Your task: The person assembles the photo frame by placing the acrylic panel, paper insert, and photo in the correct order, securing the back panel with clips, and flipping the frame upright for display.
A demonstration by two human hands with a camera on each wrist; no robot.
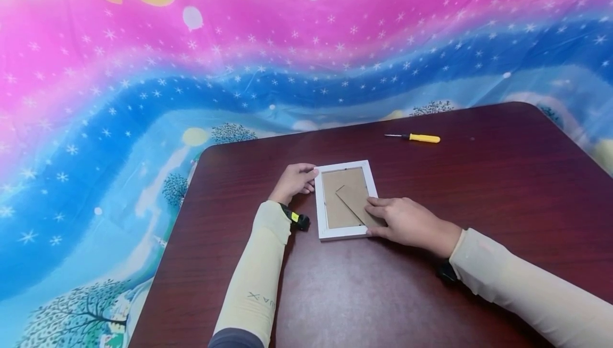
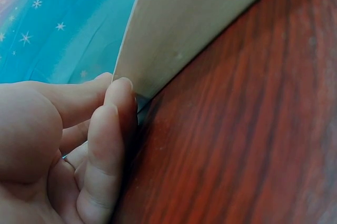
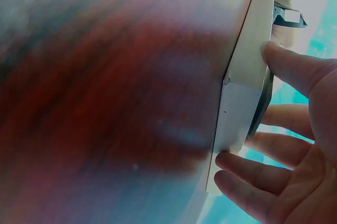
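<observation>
Head view: a white picture frame (image 1: 344, 232) lies back uppermost on the tabletop (image 1: 479, 188), showing a brown backing board (image 1: 335, 212) crossed by a slanting strut (image 1: 353, 203). The left grip (image 1: 296, 181) holds the frame's left edge near the far corner; the right grip (image 1: 404, 221) grasps the near right corner. The step in hand appears to be steadying or positioning the frame. It is best done with light, even pressure at these diagonal corners, the right fingers not bearing down on the strut, which is probably flexible. A yellow-handled screwdriver (image 1: 422, 138) lies beyond, well apart. The right fingers cover part of the strut and border, and the frame's front face is hidden. Small dark marks along the inner border may be fastening tabs; they are too small to identify.

Left wrist view: curled fingertips meet the frame's side wall at a corner. Contact kept low on the wall should limit tipping. Most of the frame is cut off by the upper edge of the view.

Right wrist view: the thumb touches the near side while two fingertips rest on the right side, a span suited to controlling rotation. A dark strip beside the fingers cannot be identified, and the tabletop is blurred.
</observation>
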